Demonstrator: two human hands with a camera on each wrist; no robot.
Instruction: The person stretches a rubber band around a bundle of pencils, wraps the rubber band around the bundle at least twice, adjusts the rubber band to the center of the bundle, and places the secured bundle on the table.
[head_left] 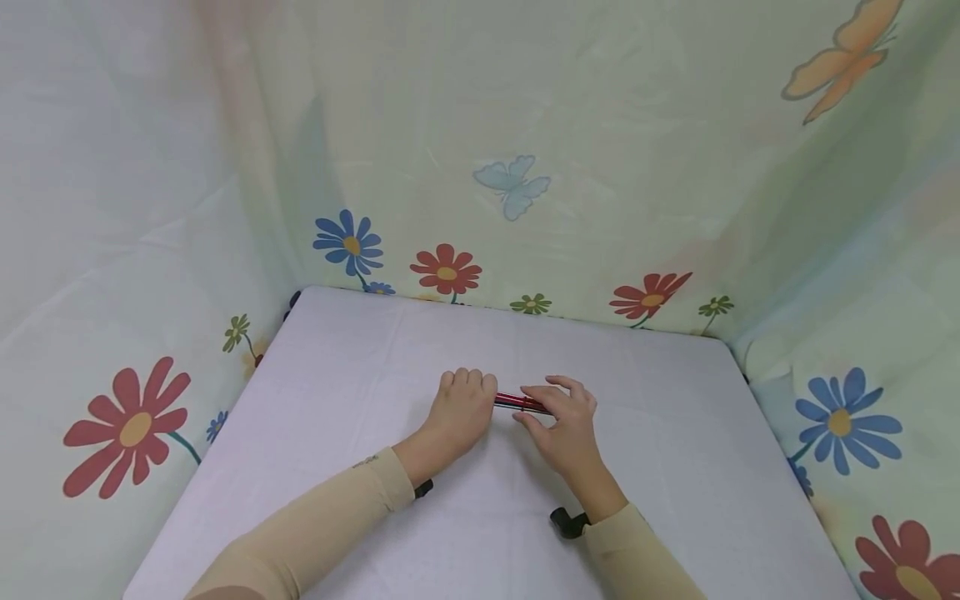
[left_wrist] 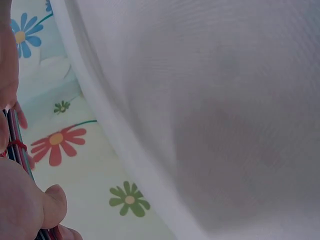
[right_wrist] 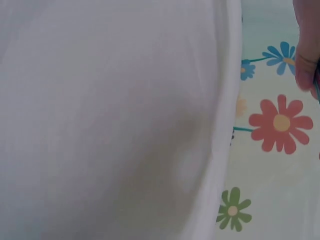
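Note:
Above the white table, a slim bundle of pencils (head_left: pixel 508 401) in red, dark and teal lies almost level between the two hands. A red rubber band (left_wrist: pixel 18 144) circles it near the right hand. My left hand (head_left: pixel 467 408) grips the left end in a fist, hiding that end. On the other side, the thumb and fingers of my right hand (head_left: pixel 566 421) curve around the right end, close to the band. In the right wrist view only part of a hand (right_wrist: pixel 307 55) and a sliver of the bundle show at the right edge.
A white cloth covers the table (head_left: pixel 360 333). Fabric walls (head_left: pixel 600 167) printed with flowers and butterflies rise behind it and on both sides. Beige sleeves cover both forearms, and a black wrist-camera piece (head_left: pixel 567 523) juts out by the right wrist.

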